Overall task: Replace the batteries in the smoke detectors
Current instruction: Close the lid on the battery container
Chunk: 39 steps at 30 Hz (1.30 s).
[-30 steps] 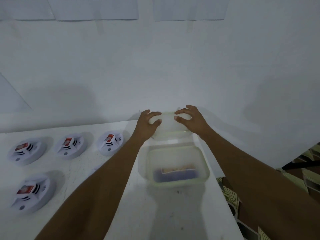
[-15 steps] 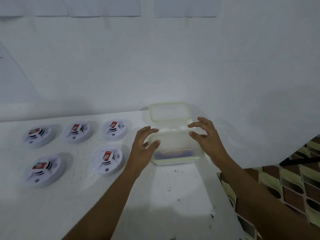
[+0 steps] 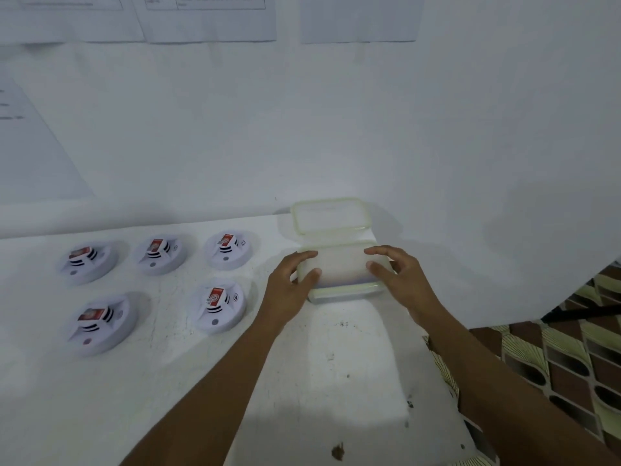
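Clasping a translucent, round-cornered plastic box endwise are left hand and right hand.

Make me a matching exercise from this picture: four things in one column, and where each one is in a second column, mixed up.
Things
1. lid
2. smoke detectors
3. box
4. paper sheets

Places
A. on the left part of the table, in two rows
B. up on the wall
C. behind the box, close to the wall
D. held between the left hand and the right hand

Pairs: 1-C, 2-A, 3-D, 4-B
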Tool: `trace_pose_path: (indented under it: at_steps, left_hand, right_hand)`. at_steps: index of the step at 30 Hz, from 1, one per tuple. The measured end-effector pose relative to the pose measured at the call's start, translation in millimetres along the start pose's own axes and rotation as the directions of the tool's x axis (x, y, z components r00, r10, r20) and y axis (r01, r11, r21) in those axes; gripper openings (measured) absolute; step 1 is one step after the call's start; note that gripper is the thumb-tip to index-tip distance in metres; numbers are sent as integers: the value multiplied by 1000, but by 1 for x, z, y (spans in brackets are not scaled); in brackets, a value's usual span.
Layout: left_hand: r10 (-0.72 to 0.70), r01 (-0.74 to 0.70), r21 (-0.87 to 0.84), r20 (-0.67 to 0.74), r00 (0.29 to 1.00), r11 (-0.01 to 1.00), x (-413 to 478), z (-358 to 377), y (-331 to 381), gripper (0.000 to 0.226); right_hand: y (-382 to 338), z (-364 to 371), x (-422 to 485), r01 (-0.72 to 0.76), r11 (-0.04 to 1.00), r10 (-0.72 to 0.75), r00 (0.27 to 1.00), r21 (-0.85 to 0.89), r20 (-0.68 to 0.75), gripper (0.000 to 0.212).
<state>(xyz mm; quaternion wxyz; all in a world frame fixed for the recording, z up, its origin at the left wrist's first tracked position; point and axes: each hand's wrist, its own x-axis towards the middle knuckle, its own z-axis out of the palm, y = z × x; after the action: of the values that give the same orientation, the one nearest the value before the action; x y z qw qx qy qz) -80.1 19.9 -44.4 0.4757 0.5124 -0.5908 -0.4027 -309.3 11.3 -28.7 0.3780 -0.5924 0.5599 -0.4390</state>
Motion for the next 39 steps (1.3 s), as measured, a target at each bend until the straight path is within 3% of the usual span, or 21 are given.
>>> trace_pose_path:
  at_steps: [3,7,10,13,17,20,22,25,28,39]
  left_hand:
    - [21,-22,62,16,1000,998,0,-10,3,30]
    - [198,-184,345,-5,980,920,-7,-45,10,35]
    - [304,-245,508,-36,952,825,-20,-86,13,37]
    - [296,-220,578,-41,954,786,-36,-137,3,41]
    - [284,-200,655,-23,959,729,-60,-204,-22,55]
    - [305,-156,749,-64,950,644,-76,-250,-42,53]
    - [275,-95,764,-112,955,638,-87,-276,-54,56]
    - [167,6,694,-182,969,720,-103,-303,-70,62]
    - [52,45,566,-155,987,823,-108,-320,-82,71]
    - [136,-30,521,-166,977,853,-109,-344,-103,65]
  right_hand:
    - [-8,1,3,41,983,-52,997,-177,-54,20]
    - [-29,25,-7,312,842,-372,927,-440,-53,26]
    - [-51,64,-18,475,752,-529,848,-456,11,26]
    - [-68,113,-27,548,712,-579,812,-439,73,25]
    - [-73,173,-39,556,729,-531,828,-399,183,29]
    - [-71,209,-47,425,811,-354,903,-403,243,41]
    - [-66,230,-54,353,822,-254,929,-446,268,49]
    - [-60,255,-65,299,837,-200,946,-458,254,60]
    - [-60,276,-74,264,860,-204,962,-436,180,63]
    - [-66,316,-86,266,873,-247,964,-409,98,64]
